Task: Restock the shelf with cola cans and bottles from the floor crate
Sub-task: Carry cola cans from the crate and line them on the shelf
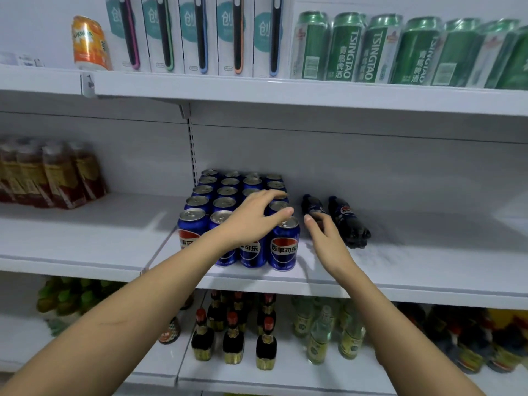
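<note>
Blue cola cans (237, 212) stand upright in rows, spread left hand (251, 215) above; two cola bottles (337, 221) stand beside, relaxed right hand (328, 241) before them.

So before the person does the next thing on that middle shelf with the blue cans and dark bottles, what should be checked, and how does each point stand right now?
1. Blue cola cans stand upright in a tidy block: ok.
2. Left hand is free to work: ok, fingers spread over the front cans, gripping nothing.
3. Right hand holds nothing: cannot tell, it reaches at the nearer dark plastic cola bottle, and its fingertips hide the contact.
4. Both dark bottles stand upright: cannot tell, the wide lens tilts them; the second bottle is beside the first.
5. Free room on the white metal shelf to the right of the bottles: ok.
6. More stock in the floor crate: cannot tell, not in view.
</note>
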`<state>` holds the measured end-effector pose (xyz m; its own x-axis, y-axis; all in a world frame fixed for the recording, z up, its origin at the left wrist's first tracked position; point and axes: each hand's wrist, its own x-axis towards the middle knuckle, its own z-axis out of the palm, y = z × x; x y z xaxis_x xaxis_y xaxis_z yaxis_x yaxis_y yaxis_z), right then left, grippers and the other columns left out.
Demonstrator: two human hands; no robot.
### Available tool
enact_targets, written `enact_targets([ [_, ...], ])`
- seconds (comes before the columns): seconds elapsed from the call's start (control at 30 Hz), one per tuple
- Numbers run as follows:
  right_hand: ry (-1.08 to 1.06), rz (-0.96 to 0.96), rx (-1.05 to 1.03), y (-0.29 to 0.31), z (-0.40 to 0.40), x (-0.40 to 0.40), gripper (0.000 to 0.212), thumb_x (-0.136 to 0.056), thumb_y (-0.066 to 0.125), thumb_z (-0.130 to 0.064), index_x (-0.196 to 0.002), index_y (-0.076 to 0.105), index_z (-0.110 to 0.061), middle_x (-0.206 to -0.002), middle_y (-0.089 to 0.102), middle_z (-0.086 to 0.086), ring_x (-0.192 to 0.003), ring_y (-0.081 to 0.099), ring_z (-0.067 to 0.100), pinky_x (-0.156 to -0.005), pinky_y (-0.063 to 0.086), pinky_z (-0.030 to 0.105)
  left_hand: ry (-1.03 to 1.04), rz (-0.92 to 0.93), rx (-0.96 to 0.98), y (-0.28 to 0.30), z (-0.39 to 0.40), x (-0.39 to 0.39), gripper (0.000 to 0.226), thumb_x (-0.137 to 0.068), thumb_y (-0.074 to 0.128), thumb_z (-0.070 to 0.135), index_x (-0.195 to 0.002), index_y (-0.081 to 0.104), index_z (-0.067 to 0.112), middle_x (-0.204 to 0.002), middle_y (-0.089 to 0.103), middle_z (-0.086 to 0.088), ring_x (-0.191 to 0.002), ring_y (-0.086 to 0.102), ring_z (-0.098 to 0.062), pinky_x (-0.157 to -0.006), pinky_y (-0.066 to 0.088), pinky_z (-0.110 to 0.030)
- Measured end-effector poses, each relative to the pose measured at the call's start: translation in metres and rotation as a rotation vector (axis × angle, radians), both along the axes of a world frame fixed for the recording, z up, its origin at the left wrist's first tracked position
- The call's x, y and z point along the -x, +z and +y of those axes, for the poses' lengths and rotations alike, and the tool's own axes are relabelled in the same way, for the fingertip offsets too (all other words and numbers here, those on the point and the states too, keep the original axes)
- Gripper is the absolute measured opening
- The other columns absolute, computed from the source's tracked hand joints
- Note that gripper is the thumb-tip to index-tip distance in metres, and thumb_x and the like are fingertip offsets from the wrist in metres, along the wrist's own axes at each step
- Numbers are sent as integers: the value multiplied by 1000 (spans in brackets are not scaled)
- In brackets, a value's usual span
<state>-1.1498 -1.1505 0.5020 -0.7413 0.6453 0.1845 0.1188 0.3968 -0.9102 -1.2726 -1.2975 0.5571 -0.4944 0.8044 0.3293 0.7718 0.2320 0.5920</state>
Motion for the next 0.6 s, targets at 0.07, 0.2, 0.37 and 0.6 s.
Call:
enact_targets([
  [0.07, -37, 34, 3, 6, -8, -10, 55, -100, 44, -55, -144, 44, -22, -144, 48, -1, -125, 49, 13, -110, 41, 40, -50, -75, -69, -1, 2, -9, 48, -100, 52, 46, -143, 49, 27, -146, 51, 9, -134, 42, -5, -111, 37, -30],
  [0.2, -133, 81, 33, 15, -31, -36, 45, -103, 43, -48, -140, 48, -24, -141, 50, -3, -125, 48, 11, -104, 38, 30, -154, -267, -183, -2, 3, -33, 38, -103, 50, 38, -138, 54, 25, -130, 58, 16, -118, 53, 3, -93, 40, -7],
  [0.37, -267, 118, 89, 13, -64, -82, 40, -106, 40, -43, -141, 48, -26, -135, 50, -11, -119, 45, 3, -96, 31, 21, -305, -418, -236, -24, 3, -71, 33, -104, 47, 35, -134, 57, 24, -129, 61, 14, -118, 53, 8, -90, 40, -6],
  [0.6, -508, 174, 187, -4, -89, -175, 46, -106, 34, -46, -149, 43, -30, -144, 42, -18, -133, 36, 1, -116, 29, 33, -471, -605, -117, -56, 25, -160, 38, -107, 37, 37, -136, 55, 21, -137, 57, 5, -129, 49, -7, -105, 35, -25],
])
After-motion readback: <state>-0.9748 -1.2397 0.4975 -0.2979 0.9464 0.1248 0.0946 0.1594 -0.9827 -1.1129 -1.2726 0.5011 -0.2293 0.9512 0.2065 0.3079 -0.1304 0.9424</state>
